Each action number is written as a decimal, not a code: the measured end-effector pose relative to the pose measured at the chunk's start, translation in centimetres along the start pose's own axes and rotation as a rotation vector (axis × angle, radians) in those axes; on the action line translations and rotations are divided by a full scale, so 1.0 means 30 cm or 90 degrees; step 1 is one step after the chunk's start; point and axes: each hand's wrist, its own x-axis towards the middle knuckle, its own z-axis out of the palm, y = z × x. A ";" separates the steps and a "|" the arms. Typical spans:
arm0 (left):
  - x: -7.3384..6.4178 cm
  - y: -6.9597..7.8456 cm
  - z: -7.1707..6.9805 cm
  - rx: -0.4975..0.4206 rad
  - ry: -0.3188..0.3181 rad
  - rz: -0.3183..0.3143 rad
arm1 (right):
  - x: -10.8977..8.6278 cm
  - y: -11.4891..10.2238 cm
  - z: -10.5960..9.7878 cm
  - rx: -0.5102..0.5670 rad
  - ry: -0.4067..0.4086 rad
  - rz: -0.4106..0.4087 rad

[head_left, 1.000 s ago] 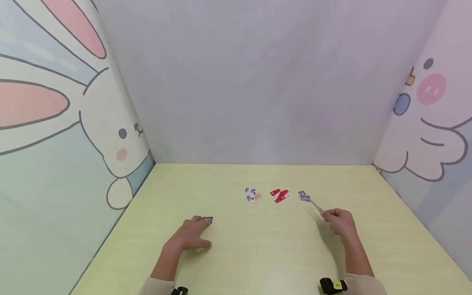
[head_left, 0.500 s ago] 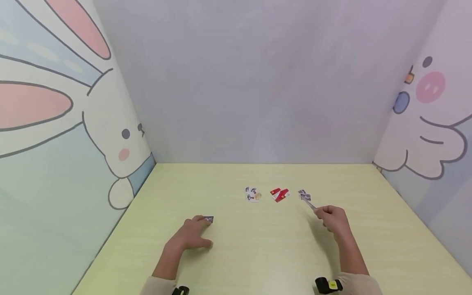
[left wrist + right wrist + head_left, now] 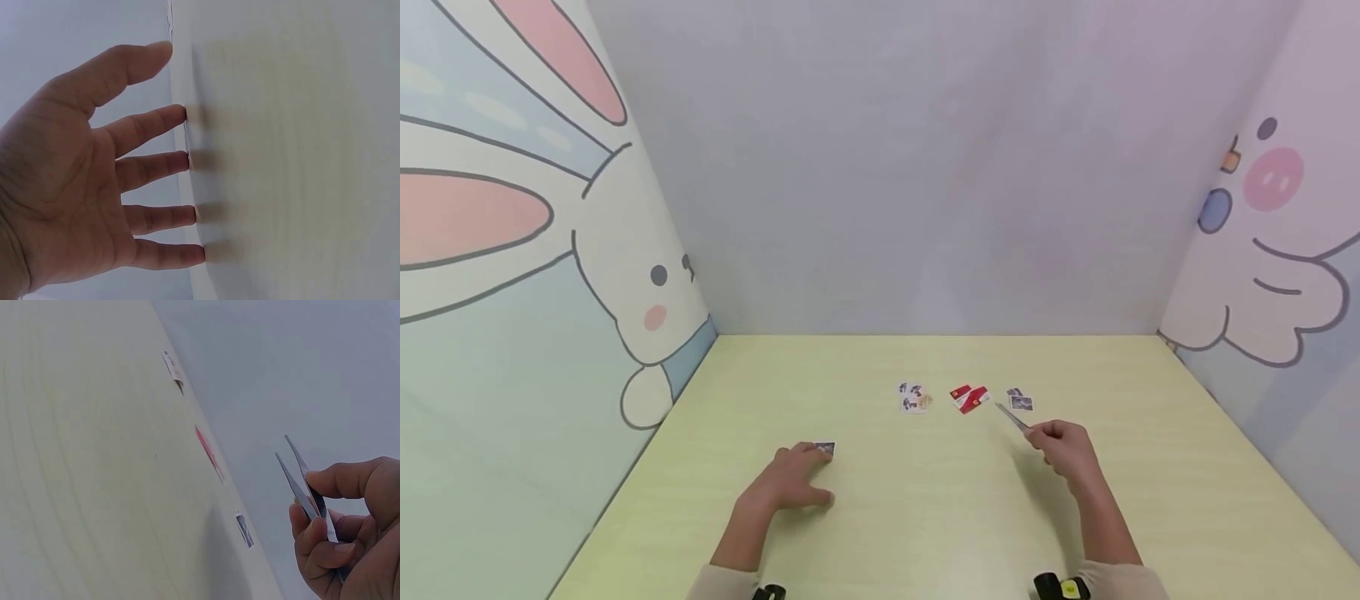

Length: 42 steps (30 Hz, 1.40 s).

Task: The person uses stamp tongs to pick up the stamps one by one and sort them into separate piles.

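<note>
My left hand (image 3: pixel 790 479) rests on the tabletop with its fingers spread. Its fingertips touch a small dark picture card (image 3: pixel 825 448), partly covered by them. In the left wrist view the fingers (image 3: pixel 153 169) are straight, their tips on the surface. My right hand (image 3: pixel 1063 450) pinches a pair of metal tweezers (image 3: pixel 1013 417) between thumb and fingers. In the right wrist view the tweezers' (image 3: pixel 297 484) tips stand apart with nothing between them. The tips are left of two overlapping dark picture cards (image 3: pixel 1021 402) and near the red-and-white cards (image 3: pixel 972 398).
A cluster of white cards with small pictures (image 3: pixel 913 398) lies left of the red ones. The pale yellow table (image 3: pixel 895 517) ends at a grey back wall (image 3: pixel 910 208). Side walls with cartoon animals (image 3: pixel 655 308) flank it.
My right hand has moved left with the tweezers, from over the dark cards at the right toward the red-and-white ones. The left hand has stayed in place on its card.
</note>
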 end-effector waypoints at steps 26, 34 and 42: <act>0.006 -0.009 0.017 -0.008 -0.008 -0.006 | 0.013 -0.052 0.190 -0.029 -0.064 -0.020; 0.008 -0.007 0.016 -0.013 -0.007 -0.010 | 0.011 -0.071 0.242 -0.037 -0.075 -0.039; 0.012 -0.010 0.023 -0.010 -0.005 -0.010 | 0.010 -0.079 0.299 -0.050 -0.092 -0.055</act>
